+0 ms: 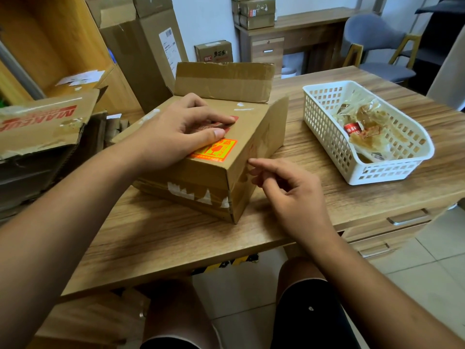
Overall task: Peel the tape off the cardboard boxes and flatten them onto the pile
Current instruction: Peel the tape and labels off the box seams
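One head-worn view, aimed forward and down.

The wide lens looks from the seated person's eye line, close over the tabletop (156, 238). Both forearms (75, 210) run in from the lower corners, the box (208, 177) fills the middle, and the knees (176, 311) show below the near edge. It faces across to the far wall (201, 18), with the pile (37, 122) at left, the basket (385, 170) at right and a chair (372, 34) far right. Lines bow toward the frame's edges.
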### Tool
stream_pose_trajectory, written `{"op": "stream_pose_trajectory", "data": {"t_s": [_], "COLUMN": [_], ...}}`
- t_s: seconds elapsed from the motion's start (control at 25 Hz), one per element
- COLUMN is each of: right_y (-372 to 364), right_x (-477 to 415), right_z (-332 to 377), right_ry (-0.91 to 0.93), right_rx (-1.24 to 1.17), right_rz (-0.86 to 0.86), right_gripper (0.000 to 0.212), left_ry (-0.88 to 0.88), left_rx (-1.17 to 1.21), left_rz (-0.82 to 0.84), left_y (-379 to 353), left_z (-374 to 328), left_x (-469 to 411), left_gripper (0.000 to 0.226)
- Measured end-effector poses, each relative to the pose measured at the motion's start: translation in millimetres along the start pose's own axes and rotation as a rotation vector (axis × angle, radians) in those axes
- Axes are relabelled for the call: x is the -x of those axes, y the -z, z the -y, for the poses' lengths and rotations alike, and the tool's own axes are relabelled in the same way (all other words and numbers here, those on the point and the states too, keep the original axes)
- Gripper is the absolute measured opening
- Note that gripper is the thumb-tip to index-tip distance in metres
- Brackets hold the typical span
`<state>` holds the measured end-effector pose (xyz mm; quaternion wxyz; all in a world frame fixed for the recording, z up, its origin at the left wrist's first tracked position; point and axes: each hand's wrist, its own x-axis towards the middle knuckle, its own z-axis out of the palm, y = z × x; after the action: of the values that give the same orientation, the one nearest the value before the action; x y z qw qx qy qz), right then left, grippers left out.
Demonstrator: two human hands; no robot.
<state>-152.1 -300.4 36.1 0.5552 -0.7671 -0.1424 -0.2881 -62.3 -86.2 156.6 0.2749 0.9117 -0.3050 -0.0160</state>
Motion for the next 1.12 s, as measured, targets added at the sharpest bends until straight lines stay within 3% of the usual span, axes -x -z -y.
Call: {"op": "stream_pose_trajectory", "data": {"t_s": [0.36,1.12], "right_y": [-0.9,-0.5], "right_x": [4.2,5.3], "right_z": [-0.8,-1.6], "right_ry": [0.155,0.115], "right_rx": [0.179,0.091], "right_rz": [-0.024,-0.030], "right_gripper": [0.032,0.033], "left_ry": [0.000,0.014], "left_rx": [-0.010,-0.010], "left_rz": [0.003,0.010], "left_y": [-1.2,-1.0], "left_z": [-0.4,-1.5], "left_x": [0.2,0.7], "left_gripper": [0.041,0.041]}}
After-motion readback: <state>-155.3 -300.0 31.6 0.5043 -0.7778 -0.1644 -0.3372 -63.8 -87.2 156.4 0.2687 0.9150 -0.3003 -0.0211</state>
